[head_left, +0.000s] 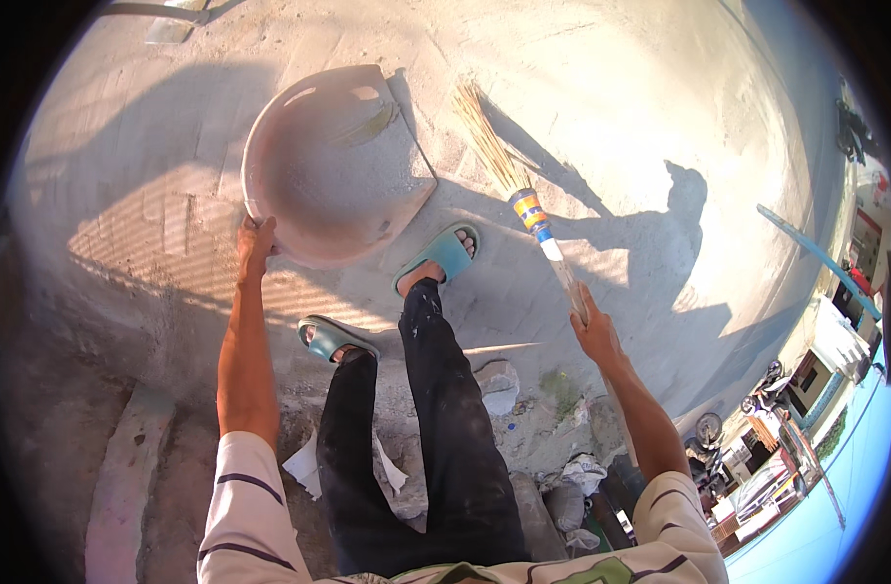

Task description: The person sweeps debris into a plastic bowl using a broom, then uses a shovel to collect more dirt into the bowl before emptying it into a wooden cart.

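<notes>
My left hand [255,237] is clamped on the near rim of a big round basin [334,161], fingers curled over the edge, so it's shut tight on that. The basin is tipped up on its side with the hollow facing me, dusty pinkish-grey inside, and it sits straight out ahead of that hand on the concrete floor [611,117], its bottom edge just beside my right foot.

My right hand [592,326] is wrapped around the handle of a broom [523,195], closed on the lower end of the stick. From the hand the broom slants up and to the left: first the pale handle, then a band of blue and yellow wrapping, then the straw bristles fanning out on the floor right next to the basin's right edge. So the bristles are closer to the basin than to my hand.

Between the 2 hands are my legs in dark, dust-speckled trousers [445,428] and my 2 teal sandals [444,255], right foot forward near the basin, left one back. Near my feet there's rubble, a chunk of stone [499,384] and some scraps of paper. My shadow falls on the floor off to the right.
</notes>
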### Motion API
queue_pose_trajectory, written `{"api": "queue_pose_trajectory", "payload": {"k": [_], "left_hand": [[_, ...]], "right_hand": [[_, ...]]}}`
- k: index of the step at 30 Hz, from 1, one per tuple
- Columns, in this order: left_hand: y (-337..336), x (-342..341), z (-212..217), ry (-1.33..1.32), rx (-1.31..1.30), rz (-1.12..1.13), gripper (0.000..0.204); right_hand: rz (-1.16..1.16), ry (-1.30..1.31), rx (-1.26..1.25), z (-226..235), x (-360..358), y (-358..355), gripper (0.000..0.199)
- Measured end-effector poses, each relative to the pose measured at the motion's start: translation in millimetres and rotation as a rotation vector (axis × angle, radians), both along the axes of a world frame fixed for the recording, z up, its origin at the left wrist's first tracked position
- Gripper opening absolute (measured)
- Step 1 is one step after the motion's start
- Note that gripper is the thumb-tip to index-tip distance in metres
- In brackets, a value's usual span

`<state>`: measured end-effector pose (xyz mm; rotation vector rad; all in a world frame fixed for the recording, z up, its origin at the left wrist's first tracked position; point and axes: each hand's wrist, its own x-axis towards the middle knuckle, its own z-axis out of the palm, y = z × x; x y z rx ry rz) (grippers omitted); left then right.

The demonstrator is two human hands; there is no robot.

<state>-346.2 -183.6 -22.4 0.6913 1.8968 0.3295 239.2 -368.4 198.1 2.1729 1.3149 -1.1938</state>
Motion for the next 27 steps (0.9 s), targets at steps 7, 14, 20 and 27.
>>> {"api": "queue_pose_trajectory", "payload": {"k": [7, 14, 20, 27], "left_hand": [[-53, -66, 1, -0.102, 0.124, 0.096, 0.041], [-92, -93, 14, -0.002, 0.021, 0.136, 0.04], [-115, -112, -20, -0.064, 0.098, 0.202, 0.042], [-136, -145, -12, -0.169, 0.127, 0.316, 0.036]], "right_hand": [[0.022, 0.12, 0.087, 66, -90, -73, 0.065], [-0.043, -0.008, 0.332, -45, -88, 5, 0.064], [0.116, -0.004, 0.057, -86, -165, -82, 0.07], [0.17, 0.136, 0.065, 27, -169, -151, 0.07]]}}
